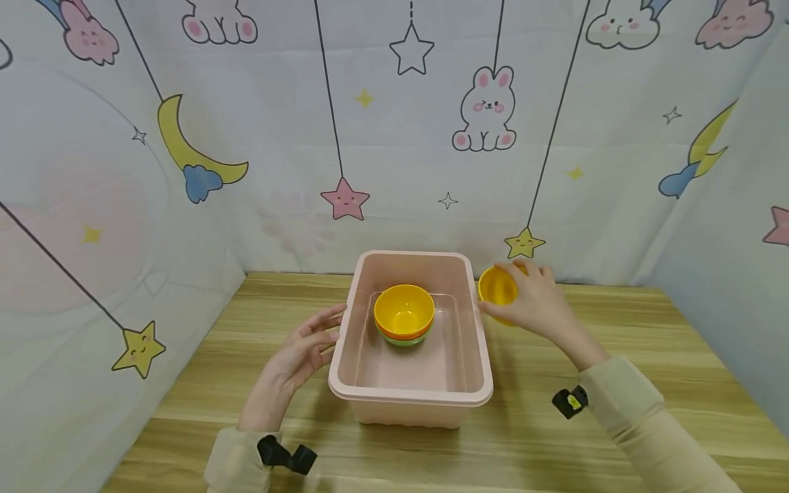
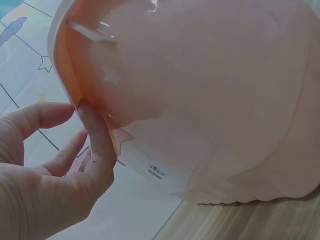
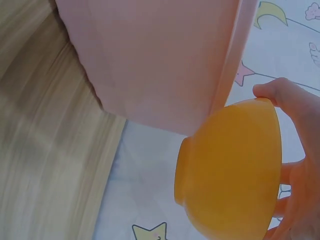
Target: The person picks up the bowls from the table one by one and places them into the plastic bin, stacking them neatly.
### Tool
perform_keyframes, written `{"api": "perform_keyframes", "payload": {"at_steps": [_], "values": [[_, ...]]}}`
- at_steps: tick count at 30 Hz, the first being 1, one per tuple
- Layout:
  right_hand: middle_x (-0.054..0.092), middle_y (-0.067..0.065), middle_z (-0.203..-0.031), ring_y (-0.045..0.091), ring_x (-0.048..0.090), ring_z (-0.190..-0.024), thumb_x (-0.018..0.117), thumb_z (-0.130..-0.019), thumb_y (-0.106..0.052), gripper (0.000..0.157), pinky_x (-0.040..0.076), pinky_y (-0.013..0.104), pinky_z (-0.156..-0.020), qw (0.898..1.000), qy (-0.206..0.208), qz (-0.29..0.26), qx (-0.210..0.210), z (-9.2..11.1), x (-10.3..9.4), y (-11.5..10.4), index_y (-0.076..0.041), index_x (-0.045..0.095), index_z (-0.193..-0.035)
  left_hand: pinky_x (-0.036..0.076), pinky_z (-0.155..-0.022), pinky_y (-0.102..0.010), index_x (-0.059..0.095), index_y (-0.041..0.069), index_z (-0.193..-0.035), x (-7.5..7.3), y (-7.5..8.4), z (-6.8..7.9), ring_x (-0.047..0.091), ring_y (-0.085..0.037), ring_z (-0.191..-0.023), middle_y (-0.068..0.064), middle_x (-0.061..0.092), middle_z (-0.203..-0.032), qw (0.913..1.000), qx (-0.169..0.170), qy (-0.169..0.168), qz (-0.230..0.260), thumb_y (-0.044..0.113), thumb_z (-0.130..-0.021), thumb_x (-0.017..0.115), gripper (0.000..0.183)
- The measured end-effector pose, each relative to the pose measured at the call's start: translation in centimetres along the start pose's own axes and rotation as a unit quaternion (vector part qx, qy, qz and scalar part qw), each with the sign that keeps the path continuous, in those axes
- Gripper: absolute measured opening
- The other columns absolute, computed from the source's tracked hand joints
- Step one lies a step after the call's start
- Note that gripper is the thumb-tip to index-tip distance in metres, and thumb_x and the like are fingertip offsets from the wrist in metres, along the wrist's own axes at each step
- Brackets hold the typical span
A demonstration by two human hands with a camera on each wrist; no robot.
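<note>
My right hand (image 1: pixel 535 299) holds a yellow bowl (image 1: pixel 496 287) by its rim, beside the right wall of a pink plastic bin. In the right wrist view the bowl (image 3: pixel 232 172) is tipped on its side, with its foot towards the bin; the thumb is at the rim and the other fingers are partly hidden behind it. The bin (image 1: pixel 409 396) contains a stack of bowls: a yellow bowl (image 1: pixel 404 309) on top, an orange one beneath and a green bowl (image 1: pixel 403 339) lowest. At the bin's left side, my left hand (image 1: pixel 302 356) touches the rim (image 2: pixel 62 75) with relaxed fingers.
The bin stands on a wood-grain table (image 1: pixel 259 322). Behind and at both sides hangs a white cloth (image 1: pixel 401 150) printed with rabbits, stars and moons. Black straps with small devices (image 1: pixel 286 455) are on both wrists.
</note>
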State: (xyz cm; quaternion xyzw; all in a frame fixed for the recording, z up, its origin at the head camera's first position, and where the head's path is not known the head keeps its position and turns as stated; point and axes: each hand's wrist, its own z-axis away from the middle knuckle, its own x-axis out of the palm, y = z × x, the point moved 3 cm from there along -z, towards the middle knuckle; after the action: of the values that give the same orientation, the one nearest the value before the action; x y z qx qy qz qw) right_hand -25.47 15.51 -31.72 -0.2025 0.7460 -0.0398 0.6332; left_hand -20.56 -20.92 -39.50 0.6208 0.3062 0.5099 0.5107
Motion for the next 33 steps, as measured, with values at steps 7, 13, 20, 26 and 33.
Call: {"api": "perform_keyframes", "payload": {"at_steps": [7,13,20,26,33], "values": [[0.038,0.022,-0.145,0.047,0.034,-0.121,0.068,-0.077,-0.059,0.080,0.037,0.066,-0.091,1.000,0.005,0.000,-0.004,-0.3,-0.9,-1.1,-0.018,0.044,-0.142,0.055,-0.086,-0.025,0.035,0.007,-0.146,0.0,0.0,0.0,0.062,-0.011,-0.103,-0.001,0.048,-0.126,1.0000,0.002,-0.001,-0.004,-0.001,-0.096,0.045,0.052],[0.037,0.021,-0.145,0.047,0.034,-0.120,0.068,-0.077,-0.059,0.079,0.039,0.064,-0.089,1.000,0.005,-0.007,-0.014,-0.5,-1.3,-1.7,-0.018,0.045,-0.141,0.055,-0.086,-0.027,0.036,0.008,-0.146,-0.1,-0.1,0.0,0.062,-0.013,-0.104,-0.002,0.047,-0.128,1.0000,0.000,0.000,-0.007,0.000,-0.095,0.048,0.052],[0.036,0.020,-0.146,0.044,0.034,-0.121,0.068,-0.076,-0.060,0.080,0.038,0.065,-0.092,1.000,0.001,-0.012,-0.018,-1.0,-1.6,-2.6,-0.019,0.046,-0.141,0.055,-0.086,-0.026,0.038,0.010,-0.144,-0.1,-0.1,-0.1,0.062,-0.013,-0.105,-0.003,0.046,-0.129,1.0000,0.000,0.000,-0.005,0.001,-0.095,0.048,0.051],[0.039,0.018,-0.142,0.042,0.036,-0.119,0.069,-0.075,-0.059,0.080,0.037,0.062,-0.092,0.999,0.002,-0.014,-0.032,-1.5,-1.6,-3.5,-0.019,0.046,-0.141,0.055,-0.086,-0.027,0.036,0.008,-0.146,-0.2,-0.1,-0.1,0.062,-0.013,-0.106,-0.005,0.045,-0.131,1.0000,0.001,0.001,-0.005,0.000,-0.095,0.047,0.053],[0.040,0.018,-0.142,0.046,0.032,-0.127,0.069,-0.076,-0.059,0.080,0.032,0.066,-0.098,0.999,-0.005,-0.016,-0.041,-2.0,-1.4,-4.4,-0.019,0.046,-0.141,0.054,-0.087,-0.028,0.035,0.008,-0.146,-0.1,0.0,0.0,0.062,-0.013,-0.106,-0.005,0.045,-0.132,1.0000,-0.001,0.000,-0.002,-0.001,-0.096,0.045,0.052]]}}
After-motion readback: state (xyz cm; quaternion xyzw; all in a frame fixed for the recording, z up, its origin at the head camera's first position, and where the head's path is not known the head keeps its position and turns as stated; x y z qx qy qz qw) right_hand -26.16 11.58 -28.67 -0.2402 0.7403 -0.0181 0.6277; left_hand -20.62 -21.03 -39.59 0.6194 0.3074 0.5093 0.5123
